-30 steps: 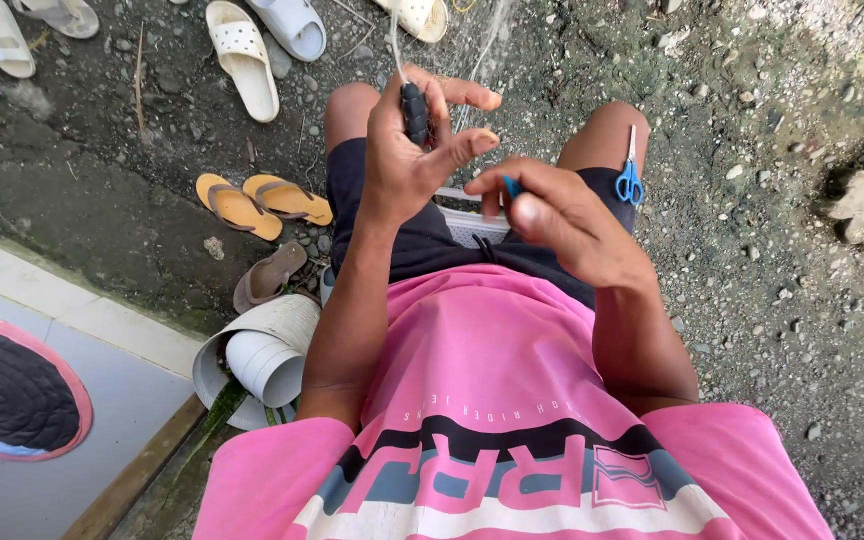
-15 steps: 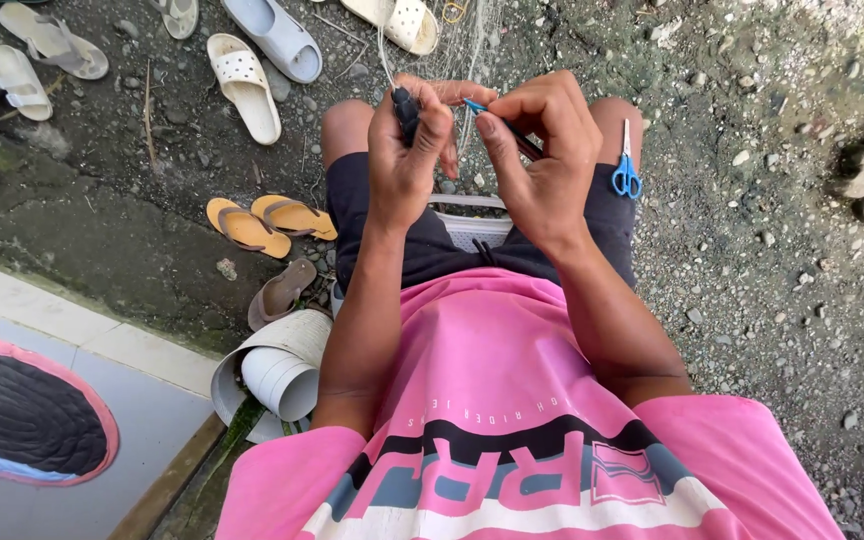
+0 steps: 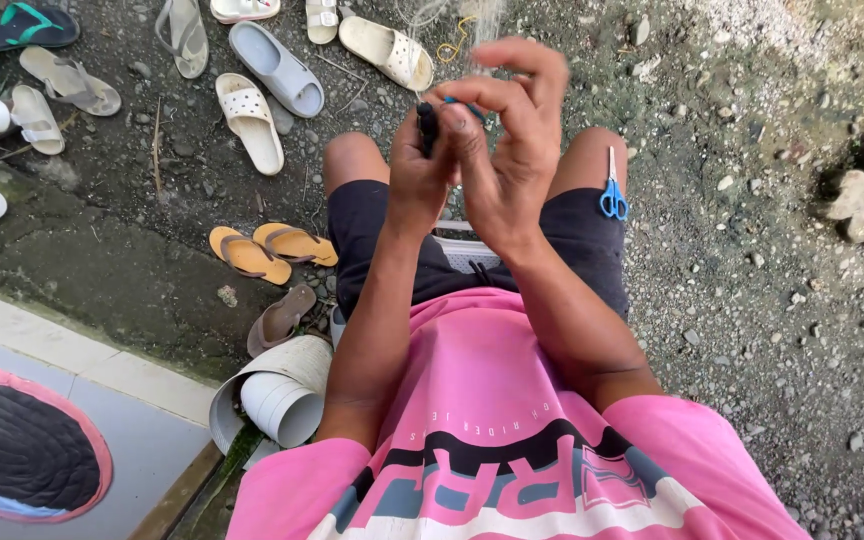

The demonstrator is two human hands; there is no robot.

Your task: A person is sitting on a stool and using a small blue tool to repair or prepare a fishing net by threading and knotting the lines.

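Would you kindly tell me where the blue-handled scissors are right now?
In the head view, the blue-handled scissors lie on the person's right thigh, on the black shorts, just right of the right hand.

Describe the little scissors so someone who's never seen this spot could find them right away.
Start at the seated person's black shorts, below the two raised hands. On the right thigh, near the knee and the gravel ground, lie the small scissors. Their bright blue handle loops and thin pale blades pointing away from the person set them apart; nothing else nearby is that blue.
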